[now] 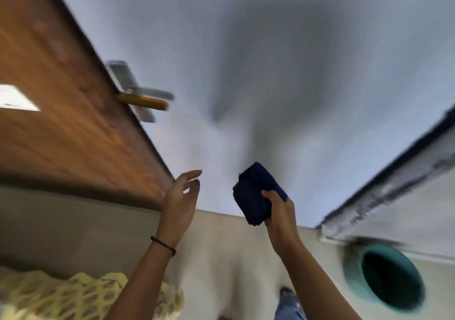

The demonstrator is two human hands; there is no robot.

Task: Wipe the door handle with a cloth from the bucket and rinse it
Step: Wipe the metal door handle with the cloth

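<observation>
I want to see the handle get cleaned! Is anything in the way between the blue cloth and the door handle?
Nothing visible is in the way. The right hand holds the blue cloth up in open air, and the door handle sticks out from the door's edge, up and to the left. The left hand is open beside that path, not across it.

The pale floor (221, 258) carries a teal bucket (386, 278) at near right, beside the wall; the picture is blurred.
</observation>
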